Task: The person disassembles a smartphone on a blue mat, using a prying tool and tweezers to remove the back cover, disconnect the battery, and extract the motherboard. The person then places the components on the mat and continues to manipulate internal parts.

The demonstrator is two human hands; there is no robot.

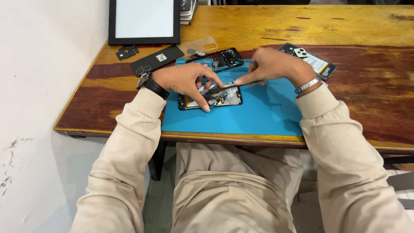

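Your left hand (183, 82) presses its fingers (206, 105) down on the opened phone (211, 97), which lies on the blue mat (258, 112) directly under both hands. Your right hand (271, 64) pinches a thin dark tool (228, 87), its tip over the exposed boards. A slip of that tip could, I judge, scratch a board or tear a ribbon cable. Just beyond your fingers lies a black frame part (227, 57); farther left a back cover (156, 59), farther right another phone (310, 60), all crowding the tabletop (366, 30).
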